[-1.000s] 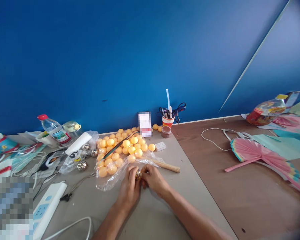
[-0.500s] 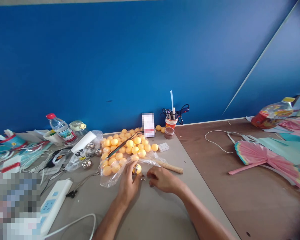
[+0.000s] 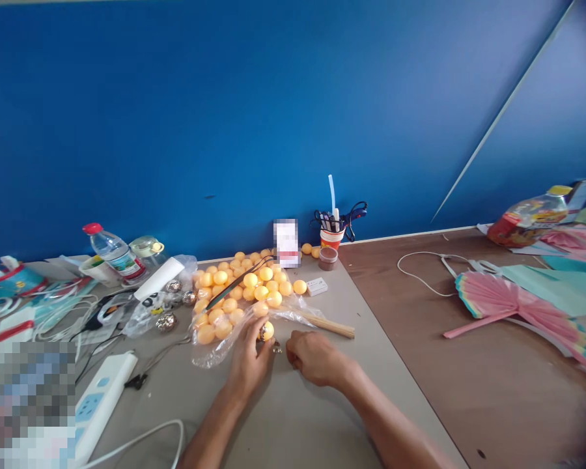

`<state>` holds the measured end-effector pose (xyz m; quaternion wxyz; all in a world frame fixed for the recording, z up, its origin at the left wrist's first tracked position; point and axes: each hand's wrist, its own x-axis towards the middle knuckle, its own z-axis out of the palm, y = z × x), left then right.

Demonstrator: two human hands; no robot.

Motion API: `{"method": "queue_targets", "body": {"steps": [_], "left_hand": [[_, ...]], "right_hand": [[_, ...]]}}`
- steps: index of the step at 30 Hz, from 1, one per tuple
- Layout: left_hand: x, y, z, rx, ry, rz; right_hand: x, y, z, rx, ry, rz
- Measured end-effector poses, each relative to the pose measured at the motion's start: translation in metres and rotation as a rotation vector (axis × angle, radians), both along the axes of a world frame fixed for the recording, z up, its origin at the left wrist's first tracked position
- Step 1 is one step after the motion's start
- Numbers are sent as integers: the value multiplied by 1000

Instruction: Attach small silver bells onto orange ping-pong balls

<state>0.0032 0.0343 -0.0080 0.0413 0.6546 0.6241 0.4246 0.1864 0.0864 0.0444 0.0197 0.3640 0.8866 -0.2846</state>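
Observation:
My left hand (image 3: pixel 249 358) is closed around an orange ping-pong ball (image 3: pixel 268 331), which has dark, shiny pieces on its left side. Just right of that ball, a few small shiny bits (image 3: pixel 277 348) lie on the grey tabletop. My right hand (image 3: pixel 317 358) is low over the table beside them, its fingers curled and pinched together; whatever they hold is hidden. Beyond both hands spreads a clear plastic bag (image 3: pixel 215 357) with many orange ping-pong balls (image 3: pixel 249 293) in and around it. A bundle of thin wooden sticks (image 3: pixel 332 326) lies past my right hand.
A small white box (image 3: pixel 317 286), a lidded brown tub (image 3: pixel 328 258) and a paper cup of tools (image 3: pixel 330 238) stand behind. Patterned silver balls (image 3: pixel 166 322), a water bottle (image 3: pixel 120 257) and a power strip (image 3: pixel 105 397) are left. A pink paper fan (image 3: pixel 488 296) lies right.
My right hand's fingers have curled in more tightly near the tabletop. My left hand keeps its hold on the ball. The whole view has shifted slightly.

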Motion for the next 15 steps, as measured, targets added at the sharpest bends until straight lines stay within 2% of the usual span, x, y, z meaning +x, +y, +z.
{"method": "queue_targets", "body": {"steps": [3,7,11,15], "left_hand": [[0,-1,1,-8,-5,-10],[0,-2,2,6,-17,-23],[0,-1,2,-11,-31,-13],[1,0,2,-25,-43,-7]], "right_hand": [[-1,1,0,-7,46,-37],[3,6,9,-97,137,-113],[7,8,12,-119,53,-122],[7,7,2,-58,10,-72]]}}
